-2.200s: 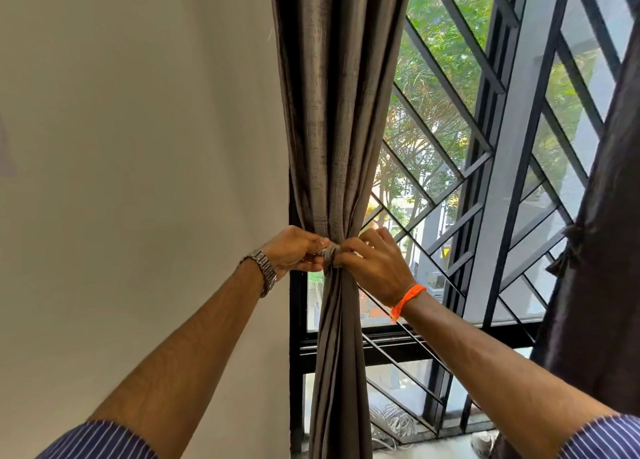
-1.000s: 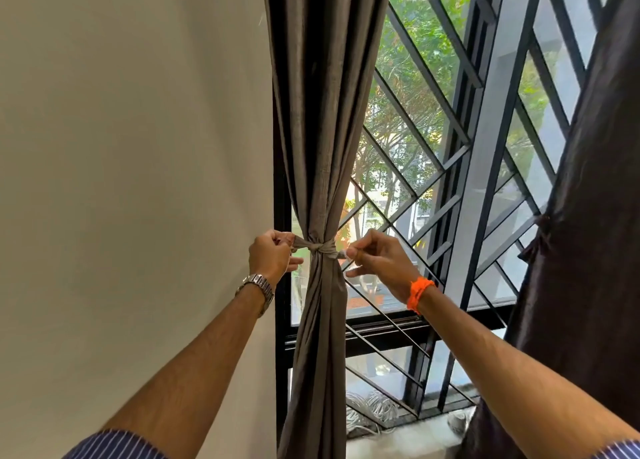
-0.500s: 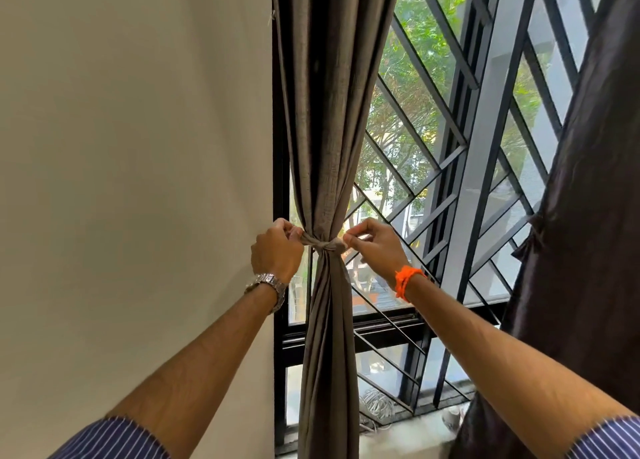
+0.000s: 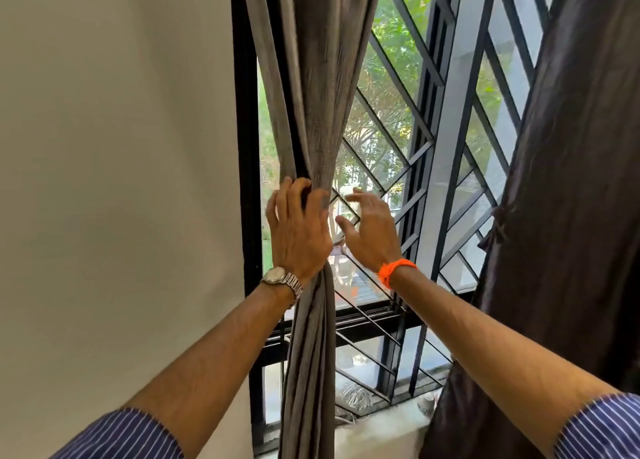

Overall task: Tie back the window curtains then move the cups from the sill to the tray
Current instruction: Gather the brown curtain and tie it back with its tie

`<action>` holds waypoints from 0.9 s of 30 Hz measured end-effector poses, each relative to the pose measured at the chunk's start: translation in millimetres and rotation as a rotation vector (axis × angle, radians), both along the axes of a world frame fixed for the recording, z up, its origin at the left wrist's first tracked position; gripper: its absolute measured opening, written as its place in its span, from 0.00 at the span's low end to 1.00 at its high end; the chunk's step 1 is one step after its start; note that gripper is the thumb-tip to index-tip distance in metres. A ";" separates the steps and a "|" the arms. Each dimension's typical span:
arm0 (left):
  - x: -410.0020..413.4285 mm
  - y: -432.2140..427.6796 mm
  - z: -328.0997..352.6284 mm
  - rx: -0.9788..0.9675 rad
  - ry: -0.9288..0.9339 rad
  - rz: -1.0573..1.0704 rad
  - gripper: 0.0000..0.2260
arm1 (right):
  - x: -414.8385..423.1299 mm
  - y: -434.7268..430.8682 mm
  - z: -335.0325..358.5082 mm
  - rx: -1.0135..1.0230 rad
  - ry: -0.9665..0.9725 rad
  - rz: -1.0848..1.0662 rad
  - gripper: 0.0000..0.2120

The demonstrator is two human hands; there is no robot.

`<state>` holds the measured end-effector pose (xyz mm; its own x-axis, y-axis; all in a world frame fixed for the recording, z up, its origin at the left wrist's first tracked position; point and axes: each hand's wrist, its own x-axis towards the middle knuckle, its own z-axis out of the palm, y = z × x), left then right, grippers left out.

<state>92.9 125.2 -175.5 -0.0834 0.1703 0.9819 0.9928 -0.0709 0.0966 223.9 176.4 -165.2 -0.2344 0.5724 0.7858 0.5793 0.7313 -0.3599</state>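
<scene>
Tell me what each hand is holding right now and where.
The left hand grips the gray curtain at its gathered waist, fingers curled into the folds. The right hand is open beside it, holding nothing.

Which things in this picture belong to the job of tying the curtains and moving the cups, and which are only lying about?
Belong to the job:
- grey curtain, gathered at the window's left
- dark curtain, on the right
- left hand, resting on the grey curtain
- right hand, open, off the cloth
- sill

Just lying about:
- white cable coil on the sill
- window grille
</scene>
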 end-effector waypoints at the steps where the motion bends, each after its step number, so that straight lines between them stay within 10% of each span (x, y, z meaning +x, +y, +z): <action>1: 7.1 2.4 1.1 -0.006 0.037 0.018 0.14 | 8.1 2.4 2.1 -0.006 0.007 -0.003 0.20; 8: 82.4 33.1 -0.4 -0.194 0.223 0.090 0.29 | 83.8 30.8 0.7 -0.012 -0.011 -0.073 0.19; 27: 325.2 149.9 36.1 -0.303 0.253 0.102 0.30 | 332.1 153.9 23.5 0.137 -0.278 -0.260 0.23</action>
<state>418.0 275.1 -139.4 0.1230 0.4588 0.8800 0.9884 0.0230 -0.1501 555.9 330.2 -141.6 -0.3098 0.5354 0.7857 0.8132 0.5774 -0.0729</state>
